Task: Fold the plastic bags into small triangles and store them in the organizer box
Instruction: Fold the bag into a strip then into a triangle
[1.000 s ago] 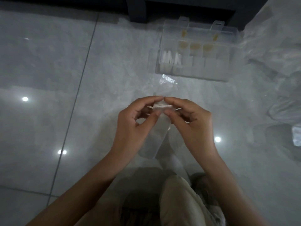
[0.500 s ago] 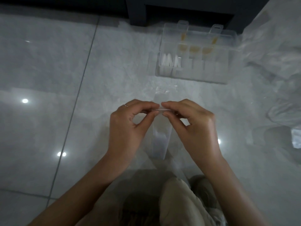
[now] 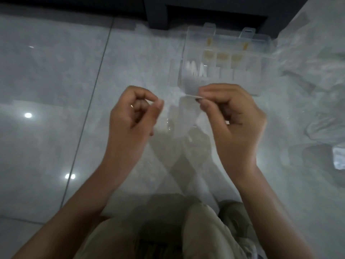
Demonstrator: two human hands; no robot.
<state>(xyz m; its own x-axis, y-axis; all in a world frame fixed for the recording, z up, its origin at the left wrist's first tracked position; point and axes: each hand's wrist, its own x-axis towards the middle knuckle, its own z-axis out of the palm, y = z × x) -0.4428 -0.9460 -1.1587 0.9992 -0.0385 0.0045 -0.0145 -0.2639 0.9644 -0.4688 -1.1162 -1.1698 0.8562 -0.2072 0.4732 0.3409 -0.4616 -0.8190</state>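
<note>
A clear plastic bag [image 3: 187,116], folded into a narrow strip, hangs over the floor between my hands. My right hand [image 3: 235,120] pinches its top edge between thumb and forefinger. My left hand [image 3: 132,118] is curled a little to the left, its thumb pressed to the forefinger on what looks like the bag's faint left edge. Beyond the hands, the transparent organizer box [image 3: 265,42] lies open on the floor. Several white folded triangles [image 3: 196,69] stand in its near-left compartment.
A heap of loose clear plastic bags [image 3: 315,60] covers the floor at the right, with a small shiny packet [image 3: 338,159] at the right edge. Dark furniture [image 3: 205,14] stands behind the box. My trouser leg [image 3: 203,230] is at the bottom.
My hands were pinching the bag close together; they have drawn apart, the left going left and the right going up and right with the strip's top edge.
</note>
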